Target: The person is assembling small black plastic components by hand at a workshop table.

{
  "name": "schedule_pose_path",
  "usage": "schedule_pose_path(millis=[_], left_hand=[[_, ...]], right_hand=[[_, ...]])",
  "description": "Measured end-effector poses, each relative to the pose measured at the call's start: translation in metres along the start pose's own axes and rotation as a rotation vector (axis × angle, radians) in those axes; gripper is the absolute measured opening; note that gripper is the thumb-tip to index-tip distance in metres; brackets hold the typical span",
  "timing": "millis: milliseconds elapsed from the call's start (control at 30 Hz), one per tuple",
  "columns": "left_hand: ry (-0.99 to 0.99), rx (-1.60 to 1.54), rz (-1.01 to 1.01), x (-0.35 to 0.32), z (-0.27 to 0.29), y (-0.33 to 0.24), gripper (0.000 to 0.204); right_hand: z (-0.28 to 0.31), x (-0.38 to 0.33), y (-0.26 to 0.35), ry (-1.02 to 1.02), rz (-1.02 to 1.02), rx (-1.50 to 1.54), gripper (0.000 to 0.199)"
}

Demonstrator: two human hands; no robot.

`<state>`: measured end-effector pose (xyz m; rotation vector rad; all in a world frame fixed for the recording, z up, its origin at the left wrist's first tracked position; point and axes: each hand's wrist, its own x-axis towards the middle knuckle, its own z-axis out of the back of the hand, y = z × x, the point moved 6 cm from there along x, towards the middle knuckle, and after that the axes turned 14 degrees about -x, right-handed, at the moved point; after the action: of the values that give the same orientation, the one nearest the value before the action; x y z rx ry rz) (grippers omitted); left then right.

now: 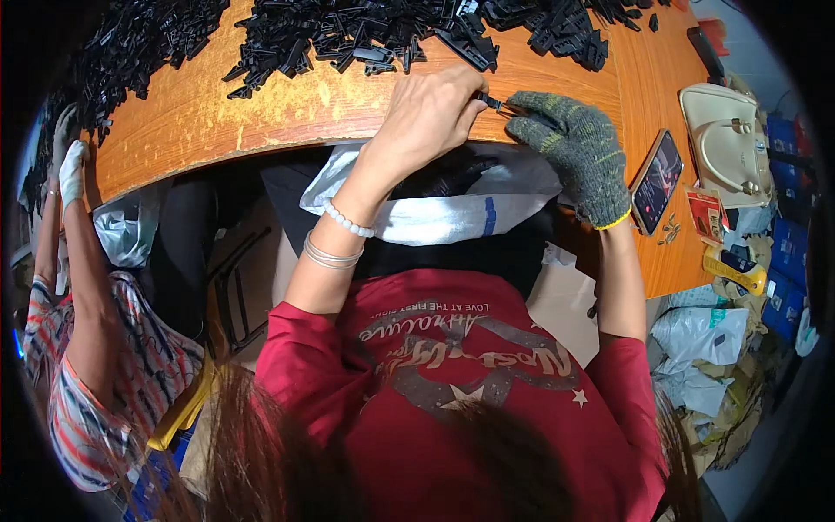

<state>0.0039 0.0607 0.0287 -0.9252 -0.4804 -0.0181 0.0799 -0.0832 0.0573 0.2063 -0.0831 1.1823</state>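
Observation:
My left hand (432, 117) is bare, with bracelets at the wrist, and pinches a small black plastic clip (491, 102) over the table's near edge. Opposite it, my right hand (574, 148), in a dark grey knitted glove, has thumb and fingers closing round the clip's other end. Part of the clip is hidden by the fingers of both hands. Just beyond them lies a heap of similar black plastic clips (557, 33). Below my hands, a white sack (435, 219) sits open at my lap, with dark pieces inside it.
A wooden table (348, 104) curves round in front. To the right lie a phone (657, 181), small brass-coloured pieces (669, 230), a red packet (707, 214) and a cream handbag (726, 143). At the left, another person's gloved hand (73, 170) rests by another black heap (143, 52).

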Motion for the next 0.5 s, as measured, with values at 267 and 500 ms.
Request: schedule_pose_path(millis=[267, 500], left_hand=[[0.003, -0.016, -0.048, -0.002, 0.000, 0.000, 0.016], [-0.071, -0.083, -0.119, -0.004, 0.002, -0.004, 0.010]], right_hand=[[0.017, 0.031, 0.015, 0.128, 0.099, -0.220, 0.026], [0.023, 0.046, 0.042, -0.055, 0.290, -0.342, 0.016]])
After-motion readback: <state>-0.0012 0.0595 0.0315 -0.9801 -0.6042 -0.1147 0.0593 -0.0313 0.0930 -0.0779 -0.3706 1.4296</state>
